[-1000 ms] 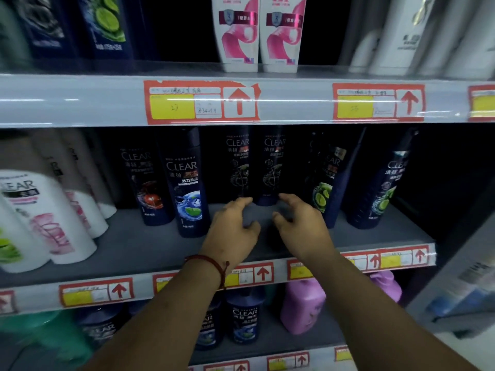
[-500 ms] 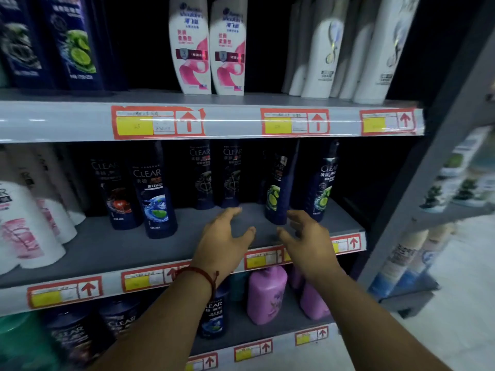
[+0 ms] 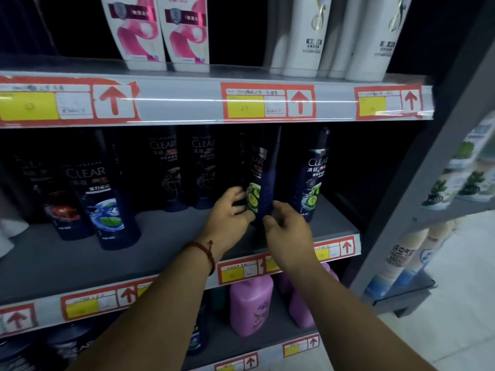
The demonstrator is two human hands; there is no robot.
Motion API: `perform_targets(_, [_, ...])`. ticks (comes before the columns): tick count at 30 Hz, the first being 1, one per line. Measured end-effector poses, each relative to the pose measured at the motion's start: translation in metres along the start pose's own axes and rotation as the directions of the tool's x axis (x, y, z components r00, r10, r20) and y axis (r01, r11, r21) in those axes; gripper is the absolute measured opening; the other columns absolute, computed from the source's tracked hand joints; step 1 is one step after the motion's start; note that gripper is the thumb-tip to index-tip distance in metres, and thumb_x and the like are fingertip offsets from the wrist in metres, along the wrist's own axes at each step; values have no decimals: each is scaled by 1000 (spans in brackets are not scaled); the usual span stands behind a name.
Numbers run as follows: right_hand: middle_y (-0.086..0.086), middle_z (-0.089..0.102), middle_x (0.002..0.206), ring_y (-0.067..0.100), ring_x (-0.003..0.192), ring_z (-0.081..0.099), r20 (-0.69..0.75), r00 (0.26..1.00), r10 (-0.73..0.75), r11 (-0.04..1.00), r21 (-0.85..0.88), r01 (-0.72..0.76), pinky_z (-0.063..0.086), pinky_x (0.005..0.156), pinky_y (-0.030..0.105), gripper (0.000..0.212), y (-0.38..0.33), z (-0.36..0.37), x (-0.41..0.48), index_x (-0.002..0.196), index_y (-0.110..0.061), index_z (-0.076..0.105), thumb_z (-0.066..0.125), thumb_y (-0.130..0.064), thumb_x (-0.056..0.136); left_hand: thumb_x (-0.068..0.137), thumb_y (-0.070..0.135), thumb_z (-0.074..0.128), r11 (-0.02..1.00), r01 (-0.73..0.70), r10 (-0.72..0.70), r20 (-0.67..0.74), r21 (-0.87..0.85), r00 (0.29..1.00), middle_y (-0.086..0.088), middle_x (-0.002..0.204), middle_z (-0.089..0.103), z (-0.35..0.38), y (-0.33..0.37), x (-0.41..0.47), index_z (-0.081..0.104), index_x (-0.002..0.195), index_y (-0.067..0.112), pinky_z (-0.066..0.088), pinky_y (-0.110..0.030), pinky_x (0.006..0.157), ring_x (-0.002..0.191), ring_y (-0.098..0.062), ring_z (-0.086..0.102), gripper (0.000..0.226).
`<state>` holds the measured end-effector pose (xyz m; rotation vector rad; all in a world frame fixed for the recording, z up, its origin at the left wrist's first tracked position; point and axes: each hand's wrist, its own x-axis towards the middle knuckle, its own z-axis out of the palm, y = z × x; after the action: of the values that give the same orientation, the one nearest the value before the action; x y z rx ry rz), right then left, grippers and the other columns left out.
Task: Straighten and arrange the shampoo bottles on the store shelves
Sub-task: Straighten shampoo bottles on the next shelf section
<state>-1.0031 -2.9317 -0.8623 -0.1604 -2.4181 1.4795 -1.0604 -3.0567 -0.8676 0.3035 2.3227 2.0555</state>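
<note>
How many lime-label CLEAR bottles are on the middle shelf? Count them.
2: one lime-label bottle held between left hand and right hand; second bottle just right of it. Others may hide behind.

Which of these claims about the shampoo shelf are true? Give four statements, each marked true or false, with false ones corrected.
1. The left hand and the right hand both hold the lime-label bottle on the middle shelf. True.
2. The red bracelet sits on the right wrist. False: it is on the left wrist.
3. Purple bottles stand on the lower shelf. True.
4. The pink-and-white bottles stand on the middle shelf. False: they stand on the top shelf.
</note>
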Motion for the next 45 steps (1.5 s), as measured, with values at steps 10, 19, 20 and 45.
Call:
perform_targets(10, [8,57,133,16,90,63,260,965,-9,999,-44,21,53,78,28,60,-7,14,5,156,-22,30,44,-8,99,76,20,84,989,-20,57,-255,145,965,9,100,70,-42,-6,-22,63,104,38,58,-28,67,82,-11,72,40])
perform_targets(19, [8,59,140,18,127,55,178,984,4,1000,-12,-1,37,96,14,45,-9,5,-1,143,-10,52,48,-7,98,75,26,86,981,18,51,-352,192,934,11,88,72,-25,-13,-27,74,105,20,56,-22,78,84,-2,67,33])
perform_targets(20, [8,58,140,17,126,55,172,985,7,1000,-6,-6,37,96,13,46,-9,4,-1,144,-9,51,50,-8,98,77,23,84,981,20,49,-339,195,939,11,90,71,-22,-12,-26,73,108,17,54,-19,78,85,1,66,34])
perform_targets(45, [10,49,145,17,114,54,286,952,103,990,62,-126,46,100,28,67,13,-1,26,157,-19,26,47,1,96,85,0,70,987,56,-51,-41,148,998,1,138,59,-10,-27,-6,52,141,24,47,-38,107,125,-9,56,63])
